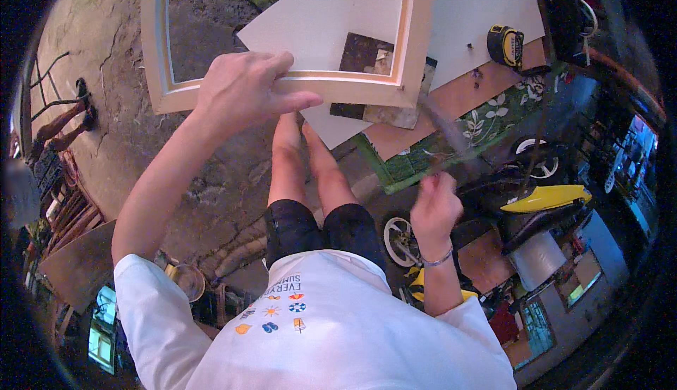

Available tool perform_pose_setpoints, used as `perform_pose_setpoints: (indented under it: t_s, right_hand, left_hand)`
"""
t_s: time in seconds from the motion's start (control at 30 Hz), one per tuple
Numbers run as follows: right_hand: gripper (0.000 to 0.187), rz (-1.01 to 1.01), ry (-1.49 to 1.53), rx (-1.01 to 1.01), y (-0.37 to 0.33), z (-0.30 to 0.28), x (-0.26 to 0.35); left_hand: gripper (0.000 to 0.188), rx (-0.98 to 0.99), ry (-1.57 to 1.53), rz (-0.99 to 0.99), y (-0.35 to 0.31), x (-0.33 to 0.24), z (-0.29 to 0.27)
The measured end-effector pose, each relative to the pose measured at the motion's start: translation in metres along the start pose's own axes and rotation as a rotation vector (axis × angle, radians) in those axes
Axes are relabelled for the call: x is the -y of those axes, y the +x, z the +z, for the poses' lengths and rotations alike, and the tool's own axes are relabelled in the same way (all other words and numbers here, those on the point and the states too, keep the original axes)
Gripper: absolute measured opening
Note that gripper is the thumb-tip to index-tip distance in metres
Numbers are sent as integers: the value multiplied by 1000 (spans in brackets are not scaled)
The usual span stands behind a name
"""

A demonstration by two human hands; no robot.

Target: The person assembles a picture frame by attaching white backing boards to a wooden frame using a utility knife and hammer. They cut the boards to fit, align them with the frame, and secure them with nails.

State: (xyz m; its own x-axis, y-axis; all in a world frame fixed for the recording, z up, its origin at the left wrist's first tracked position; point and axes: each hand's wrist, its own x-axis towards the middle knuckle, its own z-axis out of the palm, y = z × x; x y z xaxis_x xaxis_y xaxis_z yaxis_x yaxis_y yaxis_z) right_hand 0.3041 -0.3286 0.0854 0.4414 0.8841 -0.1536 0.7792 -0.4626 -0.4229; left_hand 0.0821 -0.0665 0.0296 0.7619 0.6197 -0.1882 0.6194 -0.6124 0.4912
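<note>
My left hand grips the lower rail of a white wooden frame that lies tilted over a white board. Lower right, my right hand is closed around the handle of a hammer. The hammer is motion-blurred and points up toward the frame's lower right corner. Its head is too blurred to make out. My bare legs stand just below the frame on the cracked concrete floor.
A yellow and black tape measure sits on the board's right part. A dark tile piece shows inside the frame. A green floral mat and a yellow ride-on toy lie right. Another person's legs stand far left.
</note>
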Motion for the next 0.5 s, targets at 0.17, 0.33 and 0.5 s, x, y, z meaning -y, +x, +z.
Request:
perform_pose_setpoints:
  t_s: [0.17,0.33,0.5]
  right_hand:
    - [15,-1,262,-128,-5,-27,10]
    - [18,-11,-8,-95,-1,5,-5]
    - [28,-11,579,-254,-12,-12,7]
  left_hand:
    - [61,11,3,-43,-3,-3,-1]
    - [61,-19,-47,-21,0,1,-1]
    - [60,-4,-40,-45,-3,2,-1]
